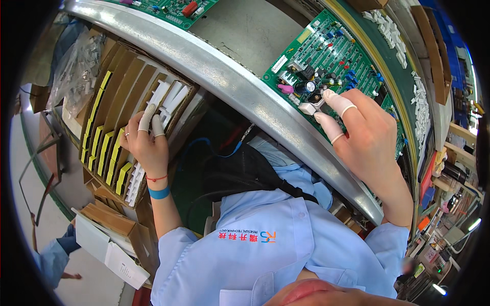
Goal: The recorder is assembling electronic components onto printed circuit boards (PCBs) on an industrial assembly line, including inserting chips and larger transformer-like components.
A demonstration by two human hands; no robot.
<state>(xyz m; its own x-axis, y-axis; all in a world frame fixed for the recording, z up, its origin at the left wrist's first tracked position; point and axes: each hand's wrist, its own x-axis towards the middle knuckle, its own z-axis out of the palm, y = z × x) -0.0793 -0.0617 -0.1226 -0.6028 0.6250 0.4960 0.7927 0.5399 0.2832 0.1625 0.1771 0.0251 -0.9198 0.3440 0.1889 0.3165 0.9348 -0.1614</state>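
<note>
My right hand [365, 125] is over a green circuit board [326, 56] on the metal-edged conveyor line. White finger cots cover its thumb and forefinger, which pinch a small white block-shaped component [308, 108] at the board's near edge. Close by on the board are black capacitors [310, 86] and a pink part [286, 88]. My left hand [148, 140], also with finger cots, reaches into a cardboard box [127, 61] on the left. Its bent fingers press among white plastic parts [173, 97]; what lies between the fingertips is hidden.
Yellow parts [103, 148] stand in rows between the box's cardboard dividers. A steel rail [214, 71] runs between me and the boards. Another circuit board [176, 10] is at the upper left. White components [390, 35] lie along the far ledge. A person's sleeve [53, 260] shows at lower left.
</note>
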